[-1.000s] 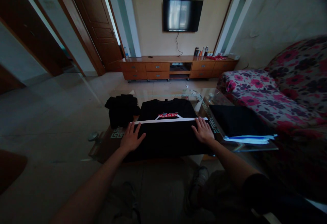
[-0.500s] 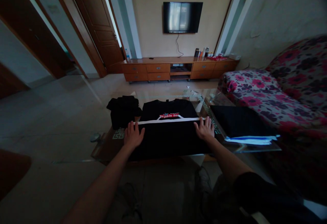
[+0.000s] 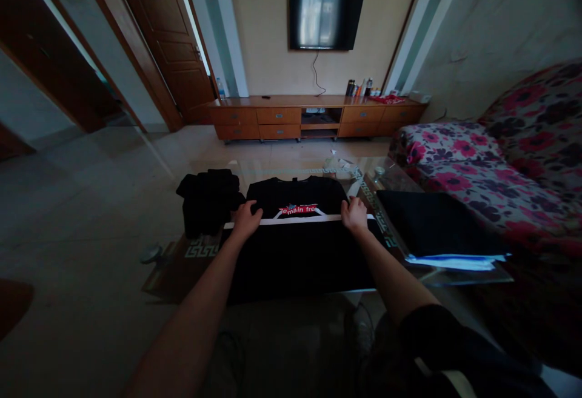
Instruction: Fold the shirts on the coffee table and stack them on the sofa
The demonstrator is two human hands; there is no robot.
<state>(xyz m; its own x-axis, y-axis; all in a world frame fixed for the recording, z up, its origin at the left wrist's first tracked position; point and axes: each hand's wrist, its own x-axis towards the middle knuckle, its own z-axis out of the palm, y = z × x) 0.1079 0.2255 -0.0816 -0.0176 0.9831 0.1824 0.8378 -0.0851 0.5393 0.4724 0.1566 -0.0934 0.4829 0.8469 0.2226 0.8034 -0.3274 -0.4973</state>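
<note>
A black T-shirt (image 3: 300, 258) lies on the glass table, its lower part folded up over the front. A white strip (image 3: 300, 219) runs across it, just below a red print with white letters. At the left edge of the shirt, above the strip, my left hand (image 3: 247, 219) has its fingers curled onto the cloth. My right hand (image 3: 355, 213) is closed in the same way on the right edge. The fingertips of both hands are partly hidden. Near my left hand sits a pile of folded black clothing (image 3: 211, 201).
On the right of the glass table (image 3: 200, 249) lies a stack of dark folded cloth (image 3: 430, 222) with white and blue edges. A flowered sofa (image 3: 459, 162) stands to the right. A wooden TV cabinet (image 3: 277, 116) and a wall-mounted television (image 3: 325, 19) are beyond.
Both hands were flat with fingers spread on the folded shirt. They have shifted up and inward past the white strip, and their fingers have closed on the shirt's sides. The view has shifted slightly.
</note>
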